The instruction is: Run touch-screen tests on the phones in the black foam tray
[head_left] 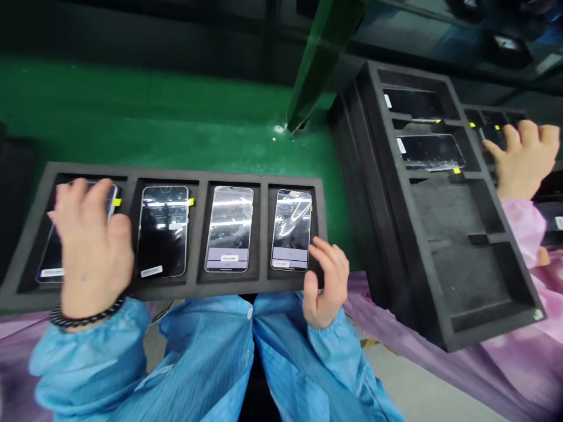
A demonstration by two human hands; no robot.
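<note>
A black foam tray [197, 176] lies in front of me with a row of phone screens in its slots. My left hand [88, 249] rests with fingers spread flat over the leftmost phone [48, 261] and hides most of it. Beside it are the second phone [163, 231], the third phone [229, 228] and the fourth phone [291, 230], all glossy with small labels at the bottom. My right hand [326, 284] is curled on the tray's front right corner, fingers on the rim and thumb at the front edge, just beside the fourth phone.
A stack of black foam trays [444, 217] stands tilted at the right, with two phones in its upper slots and its lower slots bare. Another person's hand [523, 155], in a pink sleeve, reaches into a further tray behind it. A green surface [153, 117] lies beyond.
</note>
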